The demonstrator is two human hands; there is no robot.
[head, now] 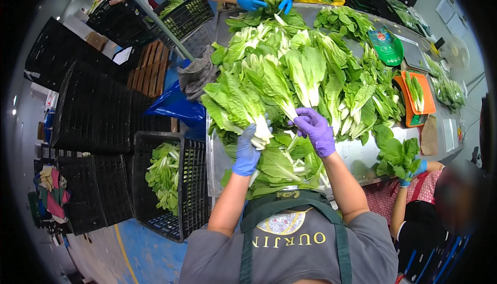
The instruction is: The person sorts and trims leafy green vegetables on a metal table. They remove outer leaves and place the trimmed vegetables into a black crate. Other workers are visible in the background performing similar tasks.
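My left hand (pixel 248 150), in a blue glove, grips a bunch of leafy greens (pixel 240 101) by the white stem ends, leaves pointing away from me. In a purple glove, my right hand (pixel 315 130) pinches the stem base of a single leafy head (pixel 273 86) between thumb and fingers. Beyond both hands a large heap of the same greens (pixel 304 74) covers the metal table (pixel 359 156). Loose leaves and trimmed pieces (pixel 279 163) lie on the table close to my apron, below my hands.
A black plastic crate (pixel 192 183) with greens stands at my left. Blue-gloved hands (pixel 268 2) of a person opposite hold stems. Another person's gloved hand (pixel 413 171) holds dark leaves at right. An orange scale tray (pixel 423 93) bears greens; a green bag (pixel 386 47) lies behind it.
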